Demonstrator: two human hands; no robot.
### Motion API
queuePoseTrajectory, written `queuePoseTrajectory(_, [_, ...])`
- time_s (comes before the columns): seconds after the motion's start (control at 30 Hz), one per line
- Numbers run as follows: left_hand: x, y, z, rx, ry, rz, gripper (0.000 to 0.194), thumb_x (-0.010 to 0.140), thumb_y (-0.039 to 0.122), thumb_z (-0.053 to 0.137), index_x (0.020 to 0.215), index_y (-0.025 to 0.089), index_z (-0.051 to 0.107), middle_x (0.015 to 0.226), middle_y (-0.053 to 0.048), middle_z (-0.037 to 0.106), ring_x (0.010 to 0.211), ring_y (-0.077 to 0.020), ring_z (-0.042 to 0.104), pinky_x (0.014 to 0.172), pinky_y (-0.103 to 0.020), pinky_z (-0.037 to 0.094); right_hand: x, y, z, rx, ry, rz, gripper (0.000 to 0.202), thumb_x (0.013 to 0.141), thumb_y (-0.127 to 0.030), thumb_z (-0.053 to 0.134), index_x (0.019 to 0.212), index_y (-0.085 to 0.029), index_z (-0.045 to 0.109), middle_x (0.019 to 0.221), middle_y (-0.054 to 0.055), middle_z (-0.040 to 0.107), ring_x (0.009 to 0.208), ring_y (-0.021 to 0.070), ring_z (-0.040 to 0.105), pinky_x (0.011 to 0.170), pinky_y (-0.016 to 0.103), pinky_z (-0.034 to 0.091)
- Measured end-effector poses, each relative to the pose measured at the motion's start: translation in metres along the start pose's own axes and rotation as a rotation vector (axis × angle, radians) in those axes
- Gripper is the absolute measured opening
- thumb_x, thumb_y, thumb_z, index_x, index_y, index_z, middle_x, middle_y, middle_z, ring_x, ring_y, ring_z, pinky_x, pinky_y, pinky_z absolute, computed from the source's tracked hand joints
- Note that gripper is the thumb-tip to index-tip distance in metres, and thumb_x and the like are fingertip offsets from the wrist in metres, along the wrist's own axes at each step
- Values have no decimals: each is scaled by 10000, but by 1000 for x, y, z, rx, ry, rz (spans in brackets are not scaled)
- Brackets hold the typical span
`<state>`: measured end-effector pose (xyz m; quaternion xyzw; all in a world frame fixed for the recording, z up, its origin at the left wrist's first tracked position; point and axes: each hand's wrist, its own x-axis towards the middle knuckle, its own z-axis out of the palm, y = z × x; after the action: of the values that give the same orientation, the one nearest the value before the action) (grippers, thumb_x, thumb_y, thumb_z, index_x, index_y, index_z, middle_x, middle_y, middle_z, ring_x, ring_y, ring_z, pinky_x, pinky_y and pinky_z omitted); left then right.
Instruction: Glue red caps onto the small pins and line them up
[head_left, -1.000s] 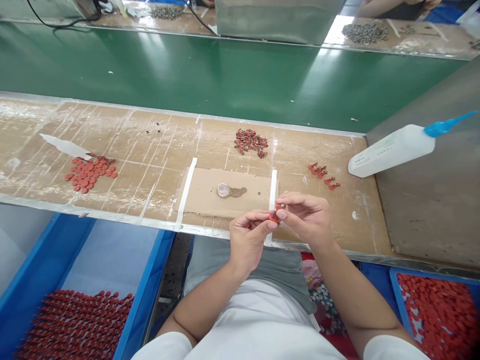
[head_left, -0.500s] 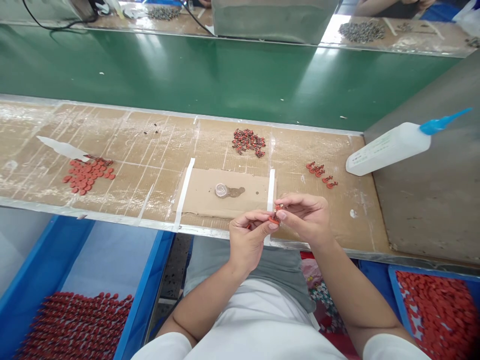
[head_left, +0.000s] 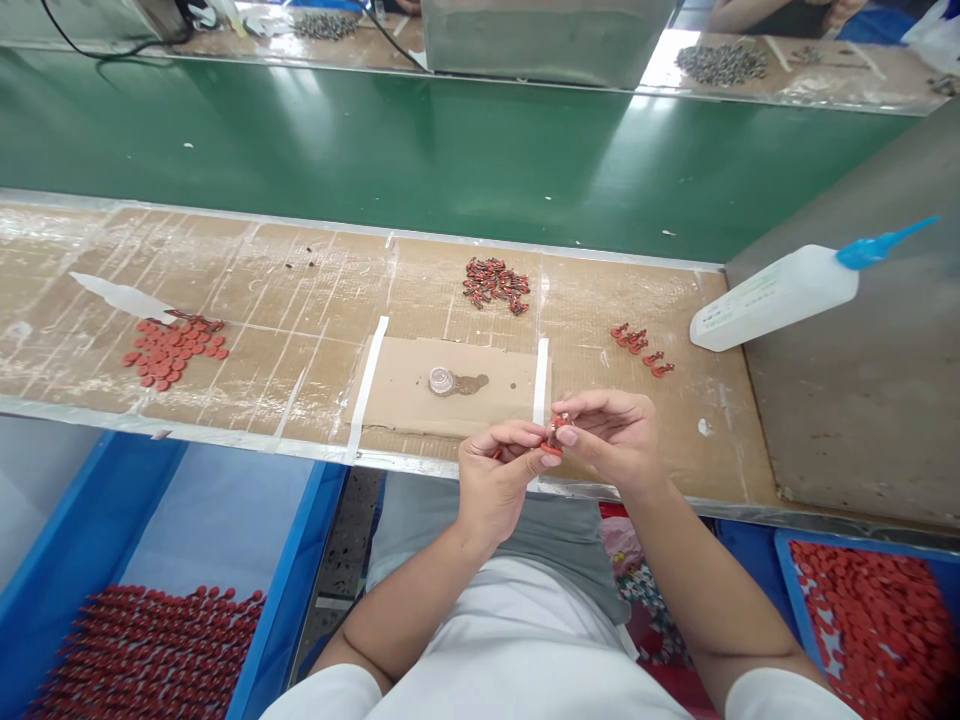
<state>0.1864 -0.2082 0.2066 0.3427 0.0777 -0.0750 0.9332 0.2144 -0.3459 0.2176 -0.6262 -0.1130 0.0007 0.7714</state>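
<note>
Near the bench's front edge, my left hand (head_left: 495, 480) pinches the round red base of a small figure (head_left: 553, 447). Fingers of my right hand (head_left: 611, 435) are closed on the upper part of the same figure, and the two hands nearly touch. Another bit of red shows between my left fingers. Left of my hands, a small clear round container (head_left: 441, 381) sits on a cardboard piece (head_left: 397, 390) beside a brown wet patch. Several red-based figures (head_left: 637, 343) stand in a row beyond my right hand. A pile of small dark-and-red pieces (head_left: 495, 285) lies behind the cardboard.
A white bottle with blue nozzle (head_left: 776, 300) leans at the right metal wall. Red discs (head_left: 169, 352) lie at the left. Below the bench are a blue tray of red-based pieces (head_left: 157, 650) and a blue tray of red discs (head_left: 885, 620). A person's arm shows at the top right.
The fingers of my right hand have shifted slightly around the figure's upper part. My left hand keeps its hold on the base.
</note>
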Motion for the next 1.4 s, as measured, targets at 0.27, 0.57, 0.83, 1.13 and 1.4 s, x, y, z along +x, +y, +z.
queuePoseTrajectory(0.27, [-2,-1,0,42,-60,57,233,558,101,874,694,251,757,810,-2,742,771,-112,699,726,-211,585,1,-1,-4,55,-103,-103,250,764,-118,744,975,-249,760,762,38,727,671,120,649,608,243,528])
queuePoseTrajectory(0.57, [-7,-2,-7,93,-157,148,311,574,50,855,767,278,768,868,-4,742,782,-127,707,696,-226,608,2,-3,-5,86,-208,-212,257,754,-132,748,991,-232,753,745,57,724,657,154,656,580,283,523])
queuePoseTrajectory(0.83, [-7,-4,-9,148,-143,190,302,552,73,873,758,268,769,859,-24,742,770,-142,706,670,-246,612,2,-1,-4,106,-218,-213,256,761,-133,741,1002,-222,748,752,61,727,671,157,670,585,279,536])
queuePoseTrajectory(1.13, [-9,-1,-8,186,-105,148,256,566,101,872,729,269,769,857,-34,738,775,-157,698,664,-266,605,2,-3,-4,85,-188,-154,241,732,-168,760,954,-259,758,716,46,731,634,162,669,556,282,540])
queuePoseTrajectory(1.4, [-8,-2,-4,142,-83,121,224,586,121,866,721,270,768,831,-18,738,749,-130,696,691,-238,588,-1,-8,0,40,-64,-85,175,695,-208,809,861,-217,755,681,47,721,583,141,659,535,253,543])
